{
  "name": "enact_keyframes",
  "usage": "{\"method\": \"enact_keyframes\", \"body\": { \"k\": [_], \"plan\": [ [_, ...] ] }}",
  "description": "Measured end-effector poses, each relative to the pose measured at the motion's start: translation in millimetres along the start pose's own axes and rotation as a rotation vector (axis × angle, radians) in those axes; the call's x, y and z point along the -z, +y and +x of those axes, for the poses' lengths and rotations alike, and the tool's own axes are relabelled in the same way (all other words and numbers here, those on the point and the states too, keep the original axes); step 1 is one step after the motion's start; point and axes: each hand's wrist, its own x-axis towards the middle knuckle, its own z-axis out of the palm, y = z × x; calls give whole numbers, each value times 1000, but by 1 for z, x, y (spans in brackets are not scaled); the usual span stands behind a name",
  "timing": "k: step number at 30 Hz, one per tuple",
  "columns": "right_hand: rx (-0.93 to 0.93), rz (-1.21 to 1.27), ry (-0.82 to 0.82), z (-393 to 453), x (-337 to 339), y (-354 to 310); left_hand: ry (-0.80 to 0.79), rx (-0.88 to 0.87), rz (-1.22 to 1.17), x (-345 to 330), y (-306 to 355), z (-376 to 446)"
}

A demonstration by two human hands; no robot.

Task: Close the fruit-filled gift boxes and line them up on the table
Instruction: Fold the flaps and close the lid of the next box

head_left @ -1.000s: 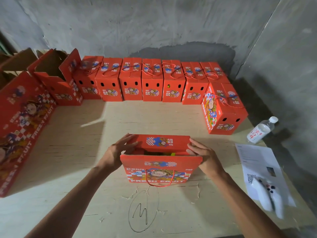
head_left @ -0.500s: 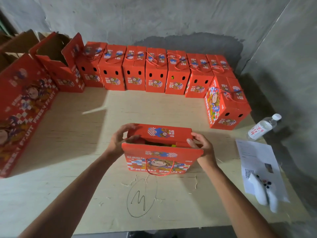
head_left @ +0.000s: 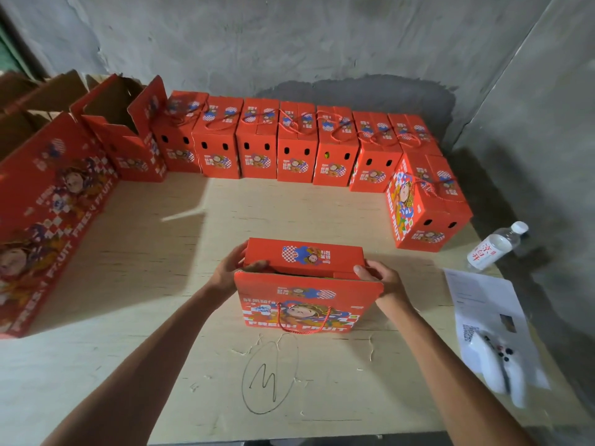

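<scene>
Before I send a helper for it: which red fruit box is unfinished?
On the pale plywood table, ahead of the back row of closed red boxes, one red cardboard box stands alone by the scribbled oval. Both hands grip its ends; its lid gapes.

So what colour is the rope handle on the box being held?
Red, a twisted cord handle hanging down the box's front, head view.

Red printed cardboard gift box point(head_left: 306, 297) at tabletop centre: matt-to-satin face, raw brown board at the flap edge, twisted red cord handle point(head_left: 302, 320). Pale plywood tabletop point(head_left: 161, 284): matt, grainy, splintered near the front edge. Clear plastic water bottle point(head_left: 494, 247), glossy, at the right edge. White printed paper sheet point(head_left: 483, 300), matt. Grey plastered wall point(head_left: 289, 43), rough.
</scene>
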Motion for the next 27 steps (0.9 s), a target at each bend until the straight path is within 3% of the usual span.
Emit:
{"method": "enact_keyframes", "body": {
  "k": [2, 5, 10, 13, 15, 20, 27],
  "plan": [
    [-8, -64, 7, 0, 3, -1, 83, 28, 109, 4, 8, -1],
    [1, -106, 3, 1, 4, -5, 17, 55, 270, 4, 22, 9],
    [25, -67, -1, 0, 2, -7, -61, 321, 1121, -16, 60, 49],
    [23, -40, -28, -3, 4, -7, -196, 365, 1394, -42, 64, 54],
    [8, -33, -27, -5, 3, -7, -187, 359, 1503, -56, 52, 54],
    [39, -121, 14, -6, 1, -5, -160, 449, 1360, -59, 46, 49],
    [13, -150, 18, -7, 0, -3, -158, 320, 1235, -47, 39, 40]
  ]
}}
